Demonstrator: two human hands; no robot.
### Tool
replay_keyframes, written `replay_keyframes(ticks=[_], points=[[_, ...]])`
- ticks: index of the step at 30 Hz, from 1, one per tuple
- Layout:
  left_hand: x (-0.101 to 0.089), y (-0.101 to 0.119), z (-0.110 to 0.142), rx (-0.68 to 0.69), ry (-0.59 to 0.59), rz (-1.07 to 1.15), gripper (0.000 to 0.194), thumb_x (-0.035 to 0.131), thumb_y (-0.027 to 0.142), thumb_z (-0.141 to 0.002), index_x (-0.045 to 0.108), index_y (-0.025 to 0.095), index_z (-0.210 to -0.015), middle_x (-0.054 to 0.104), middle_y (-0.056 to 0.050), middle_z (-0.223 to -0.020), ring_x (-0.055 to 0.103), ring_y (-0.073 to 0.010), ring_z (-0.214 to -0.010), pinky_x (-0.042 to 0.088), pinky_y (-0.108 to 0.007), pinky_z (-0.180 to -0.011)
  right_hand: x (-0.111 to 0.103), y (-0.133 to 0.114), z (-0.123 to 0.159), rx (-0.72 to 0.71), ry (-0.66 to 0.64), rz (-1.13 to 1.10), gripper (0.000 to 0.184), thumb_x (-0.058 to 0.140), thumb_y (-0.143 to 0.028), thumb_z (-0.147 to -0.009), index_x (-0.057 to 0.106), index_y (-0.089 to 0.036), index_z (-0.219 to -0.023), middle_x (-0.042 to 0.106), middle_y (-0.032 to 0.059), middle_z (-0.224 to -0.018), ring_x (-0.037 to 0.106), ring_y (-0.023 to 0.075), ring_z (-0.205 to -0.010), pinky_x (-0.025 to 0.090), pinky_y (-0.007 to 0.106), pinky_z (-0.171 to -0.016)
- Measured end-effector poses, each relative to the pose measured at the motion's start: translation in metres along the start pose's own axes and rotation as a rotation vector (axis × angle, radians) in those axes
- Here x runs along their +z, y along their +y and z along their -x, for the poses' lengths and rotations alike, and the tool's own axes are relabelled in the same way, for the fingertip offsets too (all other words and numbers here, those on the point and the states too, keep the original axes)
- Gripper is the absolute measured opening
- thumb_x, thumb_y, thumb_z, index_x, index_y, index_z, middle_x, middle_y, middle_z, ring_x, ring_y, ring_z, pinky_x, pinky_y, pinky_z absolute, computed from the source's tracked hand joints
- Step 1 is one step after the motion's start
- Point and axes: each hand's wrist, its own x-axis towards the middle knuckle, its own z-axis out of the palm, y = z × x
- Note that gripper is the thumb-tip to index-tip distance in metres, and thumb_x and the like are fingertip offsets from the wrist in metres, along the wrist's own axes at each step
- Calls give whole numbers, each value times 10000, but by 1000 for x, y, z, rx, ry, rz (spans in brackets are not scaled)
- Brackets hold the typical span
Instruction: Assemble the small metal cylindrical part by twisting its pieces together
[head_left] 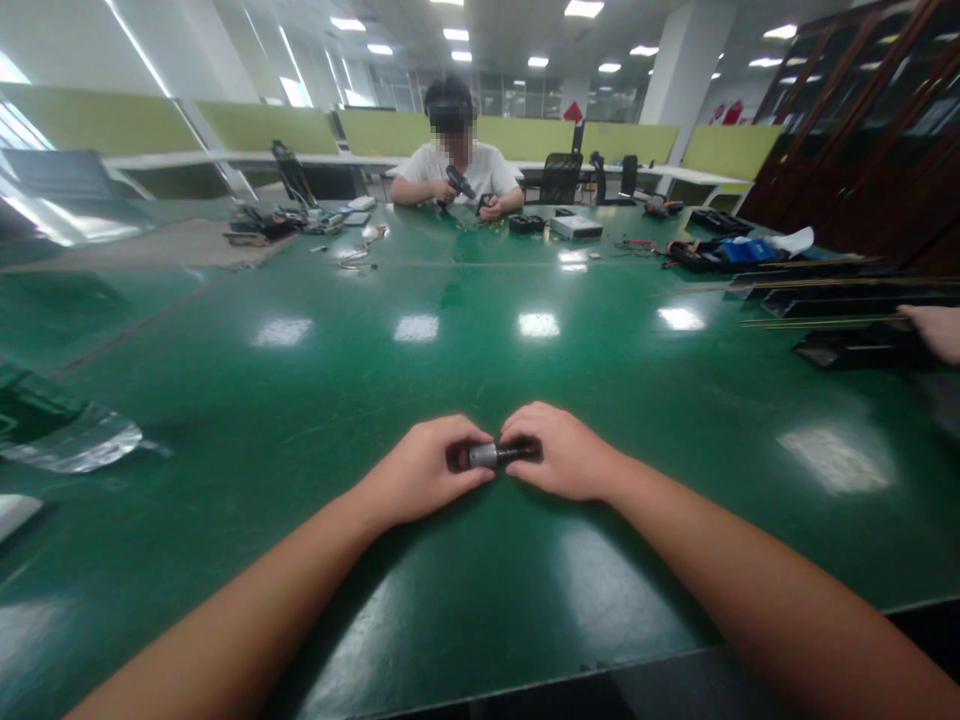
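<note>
The bare left forearm [251, 590] slants in from 8 o'clock, the right forearm [724, 545] from 4. The left hand [420, 468] faces 3 o'clock, the right hand [562, 455] 9, both curled, just apart.

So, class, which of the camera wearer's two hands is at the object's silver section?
The left hand, its thumb beside the silver section; the right hand is at the dark, thinner part.

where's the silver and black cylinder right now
In the head view, the silver-and-black cylinder is just below centre, held between the left hand and the right hand, with the green tabletop around them.
</note>
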Motion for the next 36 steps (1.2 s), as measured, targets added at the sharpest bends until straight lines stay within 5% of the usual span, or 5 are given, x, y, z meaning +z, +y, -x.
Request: replay_keyframes(ticks=[36], points=[[0,-2,-1,-28,-28,19,223,704,337,-822,707,191,-991,669,-20,-862,619,-163,-752,469,-256,-677,-3,5,0,-40,-30,57,105,696,-203,-803,752,-180,-890,722,65,-984,612,202,-952,485,337,-873]])
